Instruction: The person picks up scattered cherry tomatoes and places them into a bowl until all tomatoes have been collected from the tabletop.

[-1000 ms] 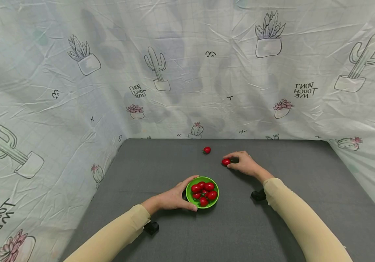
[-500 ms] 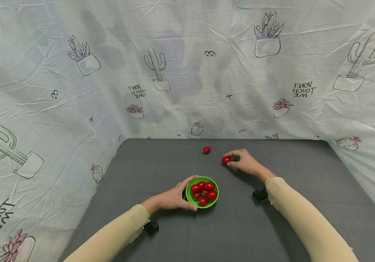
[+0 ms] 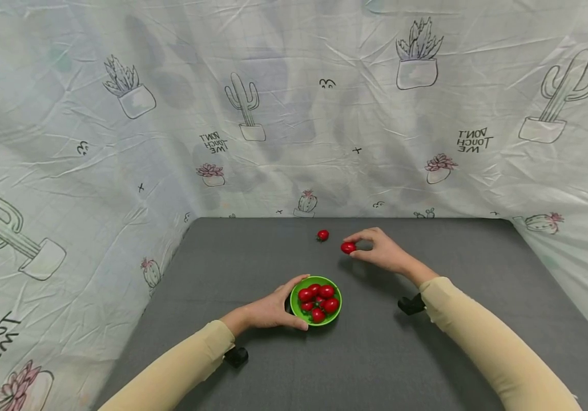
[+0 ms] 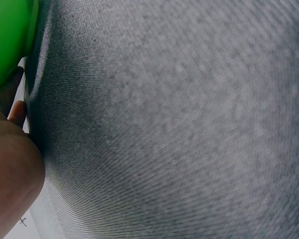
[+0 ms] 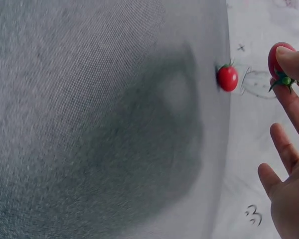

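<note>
The left hand curls round the left rim of the bowl. Beyond the bowl, the right hand pinches a tomato: light, smooth, easily bruised, best held gently at its sides.

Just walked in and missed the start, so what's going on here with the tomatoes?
A person sits at a gray table. The left hand holds the side of a green bowl that has several cherry tomatoes in it. The right hand pinches one tomato between thumb and fingertips, lifted off the table beyond the bowl. Another tomato lies loose on the table near the back edge, untouched.
</note>
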Demonstrator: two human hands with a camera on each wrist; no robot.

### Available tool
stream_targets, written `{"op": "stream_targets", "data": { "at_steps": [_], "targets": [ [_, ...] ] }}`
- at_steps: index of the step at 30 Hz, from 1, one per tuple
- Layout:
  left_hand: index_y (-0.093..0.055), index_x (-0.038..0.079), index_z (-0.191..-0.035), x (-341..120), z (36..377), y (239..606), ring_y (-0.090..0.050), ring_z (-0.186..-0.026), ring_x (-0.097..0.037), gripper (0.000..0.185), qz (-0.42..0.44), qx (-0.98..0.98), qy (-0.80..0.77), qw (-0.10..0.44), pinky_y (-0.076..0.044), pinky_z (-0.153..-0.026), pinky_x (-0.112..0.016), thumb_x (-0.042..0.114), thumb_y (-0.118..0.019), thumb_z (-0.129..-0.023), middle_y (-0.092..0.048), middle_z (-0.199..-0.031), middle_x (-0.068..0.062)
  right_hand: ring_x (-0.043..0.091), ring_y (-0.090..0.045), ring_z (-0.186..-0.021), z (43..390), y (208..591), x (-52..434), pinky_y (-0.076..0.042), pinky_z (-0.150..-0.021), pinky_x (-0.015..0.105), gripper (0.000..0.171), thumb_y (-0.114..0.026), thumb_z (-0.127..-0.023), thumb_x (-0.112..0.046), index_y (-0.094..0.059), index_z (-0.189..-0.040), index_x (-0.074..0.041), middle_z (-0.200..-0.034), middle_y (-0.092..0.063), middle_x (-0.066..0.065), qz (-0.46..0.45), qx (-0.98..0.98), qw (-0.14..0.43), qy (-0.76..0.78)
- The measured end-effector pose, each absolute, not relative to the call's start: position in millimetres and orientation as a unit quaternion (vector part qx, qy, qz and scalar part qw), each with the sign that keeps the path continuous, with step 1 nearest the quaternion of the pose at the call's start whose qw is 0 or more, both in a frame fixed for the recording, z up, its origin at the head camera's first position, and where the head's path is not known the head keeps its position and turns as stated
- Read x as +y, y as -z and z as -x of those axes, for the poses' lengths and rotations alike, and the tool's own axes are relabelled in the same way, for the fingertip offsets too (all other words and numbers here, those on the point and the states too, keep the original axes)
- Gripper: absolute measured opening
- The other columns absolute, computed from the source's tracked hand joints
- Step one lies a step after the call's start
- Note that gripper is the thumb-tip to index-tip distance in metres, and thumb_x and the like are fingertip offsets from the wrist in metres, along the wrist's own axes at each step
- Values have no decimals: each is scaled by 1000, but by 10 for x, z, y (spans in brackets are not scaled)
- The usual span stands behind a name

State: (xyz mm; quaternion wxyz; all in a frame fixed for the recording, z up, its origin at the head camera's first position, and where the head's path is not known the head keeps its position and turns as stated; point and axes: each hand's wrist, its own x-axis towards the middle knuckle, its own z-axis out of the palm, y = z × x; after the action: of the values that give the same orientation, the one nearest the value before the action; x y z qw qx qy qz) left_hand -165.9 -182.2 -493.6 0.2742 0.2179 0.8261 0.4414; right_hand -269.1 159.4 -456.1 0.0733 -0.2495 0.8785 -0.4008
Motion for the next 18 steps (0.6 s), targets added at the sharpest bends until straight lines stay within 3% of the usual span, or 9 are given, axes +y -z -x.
{"op": "stream_targets", "data": {
  "at_steps": [8, 18],
  "targets": [
    [-17, 48, -159, -1814, 1664, 4932, -27, -145, -23, 102, -214, 827, -440, 277, -29, -112, -56, 48, -84, -83, -28, -158, 1, 25, -41, -128, 2590, 4439, 1493, -37, -102, 62, 33, -75, -96, -33, -72, -128, -26, -127, -63, -3, 274, 864, 85, 413],
    [-16, 46, -160, -1805, 1665, 4928, -28, -144, -24, 103, -216, 827, -439, 276, -29, -112, -57, 47, -85, -83, -29, -157, 1, 25, -40, -131, 2459, 4351, 1385, -37, -103, 64, 31, -76, -95, -30, -73, -126, -28, -127, -63, -6, 308, 851, 90, 415]
  ]
}}
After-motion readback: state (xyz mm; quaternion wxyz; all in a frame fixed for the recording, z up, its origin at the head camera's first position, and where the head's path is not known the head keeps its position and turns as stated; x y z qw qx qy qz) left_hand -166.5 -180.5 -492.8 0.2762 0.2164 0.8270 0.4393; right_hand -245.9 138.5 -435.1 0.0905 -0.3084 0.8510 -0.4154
